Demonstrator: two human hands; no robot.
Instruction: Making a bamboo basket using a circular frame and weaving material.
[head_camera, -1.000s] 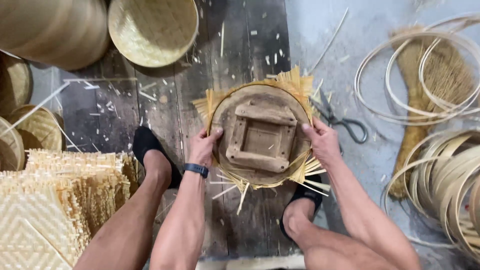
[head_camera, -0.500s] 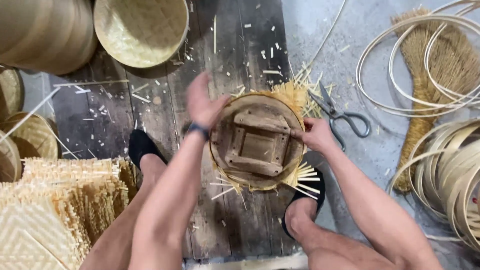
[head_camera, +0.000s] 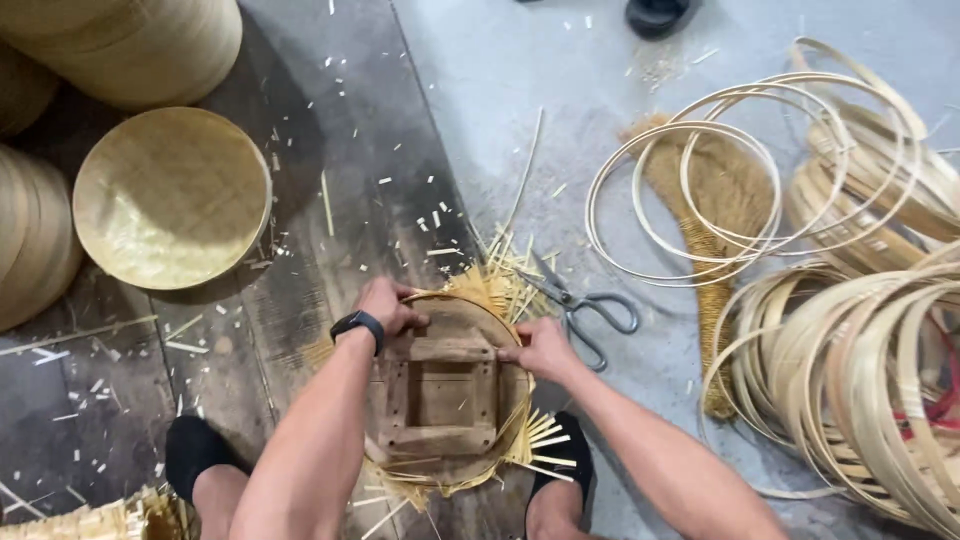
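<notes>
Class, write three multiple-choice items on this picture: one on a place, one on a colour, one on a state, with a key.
1. Where do the scissors lie?
A. right of the round wooden mould
B. on the woven tray
C. in the left hand

2. What colour is the wristband?
A. red
B. black
C. white

3. How do the hands stand?
A. both lifted clear
B. one holds the scissors
C. both press on the mould's rim

Key: A, they rest on the grey floor beside it; B, a dark band; C, left hand and right hand grip the rim.

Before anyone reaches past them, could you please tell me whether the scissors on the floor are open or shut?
Shut: the scissors lie flat on the grey floor with blades together and handle loops side by side.
</notes>
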